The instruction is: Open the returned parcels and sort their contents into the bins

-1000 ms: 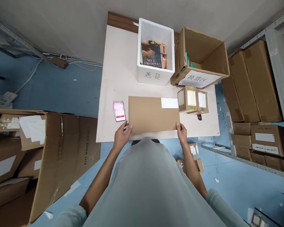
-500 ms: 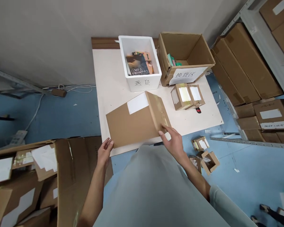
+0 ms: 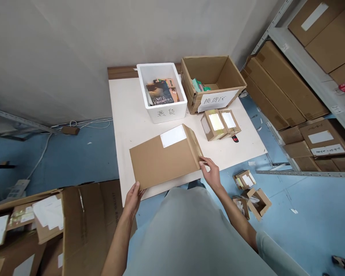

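A brown cardboard box (image 3: 163, 161) with a blank-looking white label (image 3: 173, 136) lies at the front of the white table (image 3: 123, 111). My left hand (image 3: 133, 199) grips its near left corner, thumb on top and fingers underneath. At the near right end, my right hand (image 3: 210, 171) pinches the edge of the box beside its taped side. Behind it stand a white foam box (image 3: 166, 115) with books (image 3: 161, 93) inside and an open carton (image 3: 194, 101) bearing a handwritten sign. Two small boxes (image 3: 215, 124) sit to the right, a red and black object (image 3: 235, 138) beside them.
A large carton (image 3: 86, 222) full of parcels stands at the lower left. On the right, a metal shelf (image 3: 307, 57) holds several boxes. Small opened boxes (image 3: 258, 203) lie on the blue floor (image 3: 293, 237). A person's shoe (image 3: 338, 262) shows at the lower right.
My left hand has closed on the box's near left corner. The box lies flatter, its taped side turned more away. The whole view has shifted, with the table's back appearing lower.
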The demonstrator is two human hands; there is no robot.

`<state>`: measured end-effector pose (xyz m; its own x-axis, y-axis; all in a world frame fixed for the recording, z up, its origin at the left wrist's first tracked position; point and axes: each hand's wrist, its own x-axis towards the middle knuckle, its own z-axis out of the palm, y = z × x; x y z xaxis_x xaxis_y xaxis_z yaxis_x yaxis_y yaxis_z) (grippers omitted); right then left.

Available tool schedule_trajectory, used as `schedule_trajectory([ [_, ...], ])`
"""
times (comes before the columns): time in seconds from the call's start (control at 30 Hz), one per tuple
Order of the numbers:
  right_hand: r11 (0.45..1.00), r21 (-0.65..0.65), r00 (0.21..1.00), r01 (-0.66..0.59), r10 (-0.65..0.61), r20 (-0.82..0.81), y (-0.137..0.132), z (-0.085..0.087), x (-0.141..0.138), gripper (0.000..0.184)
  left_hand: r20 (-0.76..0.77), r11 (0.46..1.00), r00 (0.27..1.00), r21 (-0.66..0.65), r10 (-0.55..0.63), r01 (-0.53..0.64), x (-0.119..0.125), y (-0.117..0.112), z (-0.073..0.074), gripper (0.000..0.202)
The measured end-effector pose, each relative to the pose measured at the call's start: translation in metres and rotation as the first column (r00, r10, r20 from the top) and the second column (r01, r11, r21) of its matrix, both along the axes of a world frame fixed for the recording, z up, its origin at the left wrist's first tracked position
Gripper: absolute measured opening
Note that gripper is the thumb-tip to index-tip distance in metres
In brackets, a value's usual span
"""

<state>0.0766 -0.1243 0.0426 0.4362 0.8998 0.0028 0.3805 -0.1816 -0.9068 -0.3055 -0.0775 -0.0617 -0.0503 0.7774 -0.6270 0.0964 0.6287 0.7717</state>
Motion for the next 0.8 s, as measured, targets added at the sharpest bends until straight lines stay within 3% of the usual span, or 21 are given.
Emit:
schedule_trajectory([
  [0.2, 0.978, -0.189, 0.959, 0.092, -0.138, -0.247, -0.001, -0.073, 0.063, 0.091, 0.009, 0.994, 0.999, 0.102, -0.039, 0.038, 0.056, -0.004, 0.005, 0.081],
  [0.27, 0.963, -0.262, 0.938, 0.066, -0.15, -0.312, -0.005, -0.088, 0.074, 0.1, -0.034, 0.995, 0.999, 0.103, 0.013, -0.009, 0.075, -0.005, 0.008, 0.078],
  [0.33, 0.959, -0.282, 0.93, 0.03, -0.13, -0.343, -0.011, -0.092, 0.078, 0.098, -0.074, 0.995, 0.995, 0.085, 0.065, -0.058, 0.089, -0.006, 0.015, 0.075],
  [0.43, 0.974, -0.225, 0.94, -0.001, -0.075, -0.332, -0.018, -0.076, 0.082, 0.084, -0.153, 0.99, 0.983, 0.114, 0.1, -0.083, 0.098, -0.007, 0.033, 0.073],
  [0.57, 0.995, -0.095, 0.964, 0.002, -0.027, -0.263, -0.006, -0.029, 0.096, 0.065, -0.208, 0.946, 0.964, 0.309, 0.165, -0.096, 0.101, -0.001, 0.074, 0.075],
  [0.67, 0.999, -0.032, 0.968, -0.027, 0.018, -0.252, 0.017, 0.002, 0.108, 0.062, -0.282, 0.914, 0.939, 0.4, 0.198, -0.073, 0.104, 0.013, 0.106, 0.077],
  [0.73, 0.997, -0.033, 0.961, -0.066, 0.055, -0.27, 0.032, 0.01, 0.112, 0.062, -0.336, 0.917, 0.915, 0.392, 0.224, -0.08, 0.106, 0.022, 0.119, 0.081],
  [0.8, 0.993, -0.061, 0.955, -0.1, 0.079, -0.287, 0.042, 0.008, 0.112, 0.059, -0.374, 0.931, 0.899, 0.354, 0.228, -0.089, 0.108, 0.028, 0.123, 0.081],
])
